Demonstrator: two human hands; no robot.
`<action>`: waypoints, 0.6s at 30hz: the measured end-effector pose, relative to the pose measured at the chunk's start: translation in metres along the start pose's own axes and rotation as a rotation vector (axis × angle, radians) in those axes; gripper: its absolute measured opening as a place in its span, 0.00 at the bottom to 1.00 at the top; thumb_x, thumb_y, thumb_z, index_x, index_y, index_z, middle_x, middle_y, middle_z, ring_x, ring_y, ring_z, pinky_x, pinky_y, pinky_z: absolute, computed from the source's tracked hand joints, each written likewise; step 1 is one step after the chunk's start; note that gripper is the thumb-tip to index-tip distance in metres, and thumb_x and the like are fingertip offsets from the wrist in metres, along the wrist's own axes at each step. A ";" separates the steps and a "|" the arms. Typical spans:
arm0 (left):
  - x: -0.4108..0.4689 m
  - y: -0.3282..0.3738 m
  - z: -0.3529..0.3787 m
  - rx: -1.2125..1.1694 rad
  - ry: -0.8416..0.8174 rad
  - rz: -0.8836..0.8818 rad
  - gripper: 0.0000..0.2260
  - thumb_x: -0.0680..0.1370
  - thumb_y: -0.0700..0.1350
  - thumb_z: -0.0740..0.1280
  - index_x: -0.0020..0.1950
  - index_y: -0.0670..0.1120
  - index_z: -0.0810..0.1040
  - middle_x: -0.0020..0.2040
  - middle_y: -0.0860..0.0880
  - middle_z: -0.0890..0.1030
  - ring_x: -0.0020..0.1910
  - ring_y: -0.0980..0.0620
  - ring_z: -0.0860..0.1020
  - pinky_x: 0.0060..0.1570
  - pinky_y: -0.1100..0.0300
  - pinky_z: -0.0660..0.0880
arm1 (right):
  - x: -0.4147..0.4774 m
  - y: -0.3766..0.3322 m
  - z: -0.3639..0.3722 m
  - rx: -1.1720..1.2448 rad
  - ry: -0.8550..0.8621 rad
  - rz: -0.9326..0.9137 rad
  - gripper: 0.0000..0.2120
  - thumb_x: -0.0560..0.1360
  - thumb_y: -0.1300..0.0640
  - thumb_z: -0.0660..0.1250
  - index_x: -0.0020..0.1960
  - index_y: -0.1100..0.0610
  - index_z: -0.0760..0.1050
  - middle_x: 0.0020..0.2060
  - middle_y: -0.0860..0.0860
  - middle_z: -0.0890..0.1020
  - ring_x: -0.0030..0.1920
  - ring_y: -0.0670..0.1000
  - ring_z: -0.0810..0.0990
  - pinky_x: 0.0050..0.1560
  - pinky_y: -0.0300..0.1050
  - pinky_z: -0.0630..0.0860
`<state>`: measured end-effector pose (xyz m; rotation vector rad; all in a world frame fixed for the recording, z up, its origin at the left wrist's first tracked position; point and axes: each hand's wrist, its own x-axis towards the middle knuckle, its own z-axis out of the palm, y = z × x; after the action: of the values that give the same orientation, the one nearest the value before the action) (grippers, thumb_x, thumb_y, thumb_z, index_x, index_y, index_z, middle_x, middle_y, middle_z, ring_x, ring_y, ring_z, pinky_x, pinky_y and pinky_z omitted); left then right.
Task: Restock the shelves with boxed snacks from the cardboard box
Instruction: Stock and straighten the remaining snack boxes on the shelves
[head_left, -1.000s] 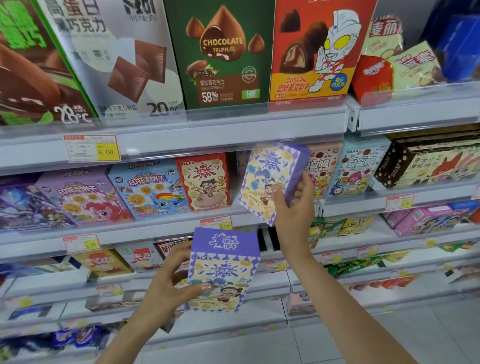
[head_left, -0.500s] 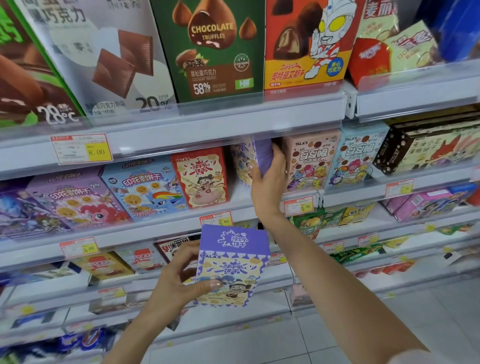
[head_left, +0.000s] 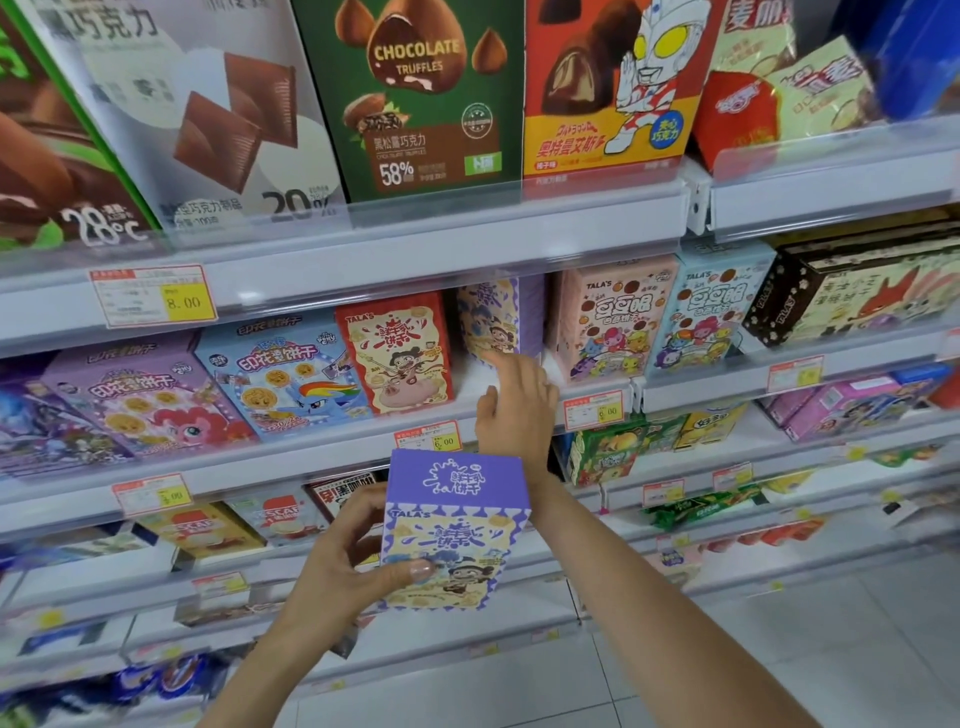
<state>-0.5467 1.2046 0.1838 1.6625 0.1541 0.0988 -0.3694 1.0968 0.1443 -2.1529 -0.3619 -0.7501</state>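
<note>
My left hand (head_left: 343, 566) grips a purple and yellow snack box (head_left: 452, 530) upright in front of the lower shelves, thumb across its front. A second purple snack box (head_left: 493, 317) stands deep on the middle shelf (head_left: 322, 457), in the gap between a red snack box (head_left: 397, 353) and a pink snack box (head_left: 608, 317). My right hand (head_left: 514, 405) hovers at that shelf's edge just below the placed box, fingers loosely extended toward its lower corner, holding nothing. The cardboard box is out of view.
The top shelf (head_left: 415, 249) carries large chocolate boxes behind a clear rail. Blue and purple cookie boxes (head_left: 291, 374) fill the middle shelf's left side. Price tags (head_left: 153, 296) line the shelf edges. Lower shelves hold smaller packs; tiled floor (head_left: 779, 649) lies below right.
My right hand carried the second purple box into the shelf gap, let go of it and drew back to the shelf edge. My left hand kept hold of its box.
</note>
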 end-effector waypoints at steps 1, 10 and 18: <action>0.000 0.000 0.000 0.000 0.005 -0.003 0.26 0.48 0.64 0.80 0.44 0.64 0.80 0.53 0.44 0.81 0.47 0.52 0.83 0.40 0.64 0.79 | 0.006 0.003 0.001 -0.087 -0.101 -0.010 0.18 0.69 0.65 0.64 0.59 0.57 0.75 0.53 0.56 0.78 0.55 0.56 0.73 0.53 0.50 0.64; -0.008 0.005 0.006 0.006 0.013 -0.005 0.27 0.49 0.64 0.79 0.46 0.64 0.80 0.51 0.51 0.82 0.47 0.52 0.82 0.39 0.64 0.78 | 0.045 0.016 -0.004 -0.422 -0.445 0.004 0.22 0.77 0.54 0.60 0.70 0.54 0.64 0.63 0.58 0.72 0.61 0.58 0.71 0.60 0.52 0.62; -0.013 0.005 0.005 0.015 0.076 -0.025 0.36 0.51 0.61 0.80 0.53 0.48 0.76 0.49 0.50 0.84 0.45 0.56 0.82 0.36 0.68 0.77 | 0.062 0.014 0.002 -0.409 -0.515 0.045 0.24 0.76 0.56 0.61 0.71 0.56 0.62 0.66 0.61 0.66 0.62 0.61 0.70 0.59 0.52 0.69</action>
<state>-0.5581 1.1971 0.1882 1.6726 0.2329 0.1422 -0.3132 1.0899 0.1735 -2.7284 -0.4495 -0.2409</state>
